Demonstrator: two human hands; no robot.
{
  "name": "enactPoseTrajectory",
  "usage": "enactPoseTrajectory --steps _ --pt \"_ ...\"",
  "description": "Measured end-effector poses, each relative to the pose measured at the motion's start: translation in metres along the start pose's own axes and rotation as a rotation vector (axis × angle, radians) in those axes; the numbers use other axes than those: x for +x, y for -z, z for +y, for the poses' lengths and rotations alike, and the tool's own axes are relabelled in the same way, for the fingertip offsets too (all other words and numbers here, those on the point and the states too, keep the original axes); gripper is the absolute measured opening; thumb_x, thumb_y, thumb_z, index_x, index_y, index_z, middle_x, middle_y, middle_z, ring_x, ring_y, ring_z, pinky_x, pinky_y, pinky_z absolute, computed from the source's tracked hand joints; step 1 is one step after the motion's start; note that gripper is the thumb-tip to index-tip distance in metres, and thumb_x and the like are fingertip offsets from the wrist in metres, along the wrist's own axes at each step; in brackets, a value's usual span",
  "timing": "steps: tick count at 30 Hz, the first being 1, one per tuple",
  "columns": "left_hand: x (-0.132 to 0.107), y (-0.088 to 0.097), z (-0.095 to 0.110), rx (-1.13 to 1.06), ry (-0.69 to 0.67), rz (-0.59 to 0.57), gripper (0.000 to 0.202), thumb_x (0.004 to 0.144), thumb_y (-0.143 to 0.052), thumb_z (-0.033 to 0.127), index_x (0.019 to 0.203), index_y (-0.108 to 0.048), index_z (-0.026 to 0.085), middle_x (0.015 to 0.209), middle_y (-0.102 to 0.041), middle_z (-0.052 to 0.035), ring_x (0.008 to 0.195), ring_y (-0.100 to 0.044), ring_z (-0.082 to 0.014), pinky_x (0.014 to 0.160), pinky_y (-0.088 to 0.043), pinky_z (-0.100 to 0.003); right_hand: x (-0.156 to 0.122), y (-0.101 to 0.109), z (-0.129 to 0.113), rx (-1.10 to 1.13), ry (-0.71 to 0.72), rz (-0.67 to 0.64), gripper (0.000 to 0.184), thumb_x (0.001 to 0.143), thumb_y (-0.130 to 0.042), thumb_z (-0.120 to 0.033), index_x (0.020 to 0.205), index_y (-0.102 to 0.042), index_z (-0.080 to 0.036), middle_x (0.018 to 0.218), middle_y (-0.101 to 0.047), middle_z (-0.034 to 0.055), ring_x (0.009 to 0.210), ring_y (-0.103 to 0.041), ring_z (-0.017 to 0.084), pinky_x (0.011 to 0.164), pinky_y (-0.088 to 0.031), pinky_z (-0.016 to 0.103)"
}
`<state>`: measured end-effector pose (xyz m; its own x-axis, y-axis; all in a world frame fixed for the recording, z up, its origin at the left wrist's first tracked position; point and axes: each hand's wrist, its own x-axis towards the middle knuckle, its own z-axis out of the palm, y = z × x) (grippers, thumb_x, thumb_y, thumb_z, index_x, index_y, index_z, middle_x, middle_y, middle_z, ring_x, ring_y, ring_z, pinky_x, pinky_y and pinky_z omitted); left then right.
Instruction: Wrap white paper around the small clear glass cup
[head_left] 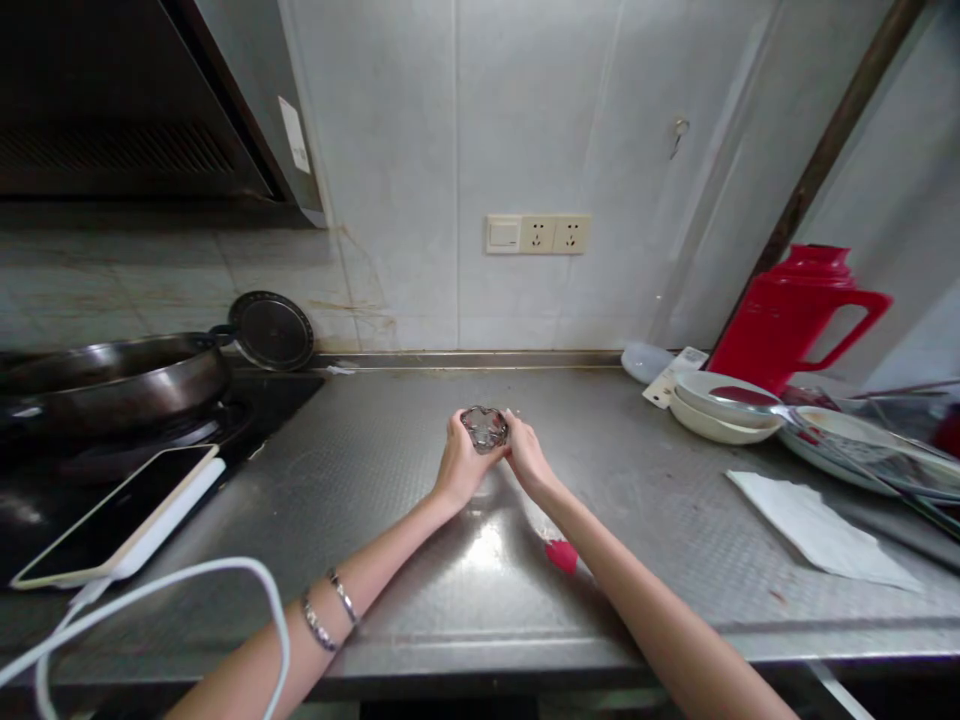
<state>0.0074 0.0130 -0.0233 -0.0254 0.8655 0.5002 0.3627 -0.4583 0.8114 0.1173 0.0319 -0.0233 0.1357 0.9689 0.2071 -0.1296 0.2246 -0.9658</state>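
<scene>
Both my hands hold a small clear glass dish (484,427) with a scalloped rim, just above the steel counter (390,470) near its middle. My left hand (459,465) grips its left side, fingers curled around it. My right hand (527,455) grips its right side the same way. My left wrist wears two thin bracelets (330,608). A small red scrap (562,555) lies on the counter under my right forearm.
A dark pan (112,375) sits on the stove at left, a round lid (271,330) behind it. A phone on a white power bank (120,515) with a white cable (225,580) lies front left. At right: stacked white bowls (720,405), plates, red thermos (791,315), paper napkin (817,530).
</scene>
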Motion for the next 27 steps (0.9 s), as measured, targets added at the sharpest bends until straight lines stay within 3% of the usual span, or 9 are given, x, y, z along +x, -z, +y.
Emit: enactPoseTrajectory --steps 6,10,12,17,22,24,27 --pt "-0.002 -0.002 -0.002 -0.078 0.065 -0.136 0.089 0.061 -0.078 0.036 0.132 -0.029 0.012 0.127 -0.05 -0.0215 0.116 -0.052 -0.0312 0.099 -0.039 -0.049 0.003 0.003 -0.002 0.133 -0.133 0.093 0.025 0.074 -0.049 -0.041 0.071 -0.062 -0.019 0.065 -0.067 0.0009 0.072 -0.059 0.019 0.062 -0.044 0.026" --pt "-0.003 -0.006 -0.005 -0.268 0.031 -0.274 0.076 0.074 -0.067 0.035 0.137 -0.03 0.014 0.128 -0.051 -0.0185 0.115 -0.054 -0.0277 0.099 -0.042 -0.047 0.013 0.017 -0.01 0.174 -0.189 0.138 0.026 0.074 -0.045 -0.037 0.078 -0.063 -0.019 0.067 -0.068 0.002 0.067 -0.061 0.019 0.056 -0.044 0.026" --pt "0.0 -0.006 -0.006 -0.36 0.063 -0.283 0.078 0.072 -0.071 0.035 0.137 -0.032 0.014 0.125 -0.054 -0.017 0.109 -0.058 -0.0269 0.097 -0.045 -0.046 0.015 0.021 -0.015 0.194 -0.219 0.138 0.027 0.074 -0.044 -0.035 0.081 -0.063 -0.018 0.069 -0.069 0.0033 0.066 -0.062 0.02 0.055 -0.045 0.027" --pt "0.009 0.0 -0.007 -0.497 0.152 -0.252 0.089 0.049 -0.087 0.029 0.127 -0.046 0.013 0.118 -0.057 -0.0128 0.107 -0.059 -0.0263 0.098 -0.044 -0.043 0.008 0.015 -0.025 0.243 -0.28 0.069 0.025 0.072 -0.046 -0.031 0.08 -0.065 -0.017 0.071 -0.07 0.0058 0.067 -0.064 0.021 0.058 -0.049 0.03" --pt "0.008 0.001 -0.007 -0.625 0.12 -0.408 0.071 0.055 -0.084 0.034 0.113 -0.049 0.013 0.111 -0.062 -0.0118 0.103 -0.06 -0.0241 0.095 -0.045 -0.042 0.0 0.009 -0.026 0.276 -0.298 0.056 0.025 0.072 -0.05 -0.032 0.083 -0.065 -0.016 0.071 -0.07 0.0051 0.071 -0.065 0.021 0.061 -0.051 0.03" --pt "0.007 0.001 -0.007 -0.585 0.103 -0.392 0.071 0.056 -0.084 0.033 0.114 -0.047 0.015 0.112 -0.061 -0.0116 0.104 -0.059 -0.0241 0.095 -0.044 -0.042 -0.001 0.009 -0.025 0.288 -0.294 0.072 0.024 0.072 -0.05 -0.033 0.082 -0.066 -0.017 0.069 -0.069 0.0044 0.071 -0.064 0.021 0.062 -0.051 0.03" --pt "0.005 0.002 -0.008 -0.42 0.076 -0.274 0.074 0.055 -0.084 0.033 0.116 -0.045 0.017 0.113 -0.059 -0.0112 0.108 -0.056 -0.0253 0.098 -0.041 -0.044 -0.003 0.006 -0.025 0.296 -0.255 0.089 0.024 0.073 -0.049 -0.034 0.079 -0.066 -0.017 0.067 -0.068 0.0031 0.073 -0.064 0.021 0.066 -0.05 0.029"
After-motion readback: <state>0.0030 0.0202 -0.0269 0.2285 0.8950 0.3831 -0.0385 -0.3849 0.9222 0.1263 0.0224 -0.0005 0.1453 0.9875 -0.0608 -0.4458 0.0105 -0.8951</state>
